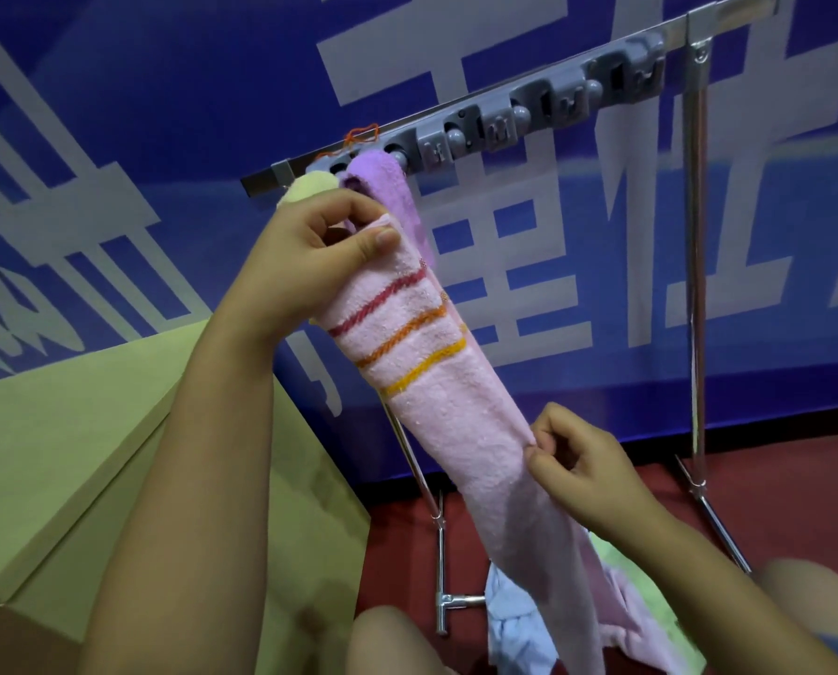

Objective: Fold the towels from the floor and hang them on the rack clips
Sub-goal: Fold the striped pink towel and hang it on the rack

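1. While held up in front of the rack [698, 265], pink towel [448, 411] runs diagonally from upper left down to lower right, folded long & narrow. Three stripes cross its upper part: red, orange, yellow.
2. Head view, L hand [317, 241]: fingers curled, thumb pressed on top end of pink towel, pinching it just below the clip strip [519, 121].
3. R hand [585, 460]: thumb & fingertips pinch the towel's right edge about midway down; remaining fingers curled.
4. Lower end of pink towel trails to the floor [772, 489], near the person's knees.
5. Clip strip: grey plastic, mounted along the rack's metal top bar, several clips w/ round knobs between. Clips toward the right carry nothing.
6. Purple towel [388, 187] hangs from a clip at the left end of strip, partly behind pink towel & L hand.
7. Yellow towel [307, 185] beside it, further left, mostly hidden by L hand; which clip holds it, can't tell.
8. Orange thread [361, 134] looped on bar above purple towel.
9. Floor pile: blue cloth [509, 621] & a green one [616, 552] at rack's foot, partly under pink towel.
10. Bkgd: blue banner [164, 114] w/ large white characters; pale green box [91, 455] at left; floor is dark red.
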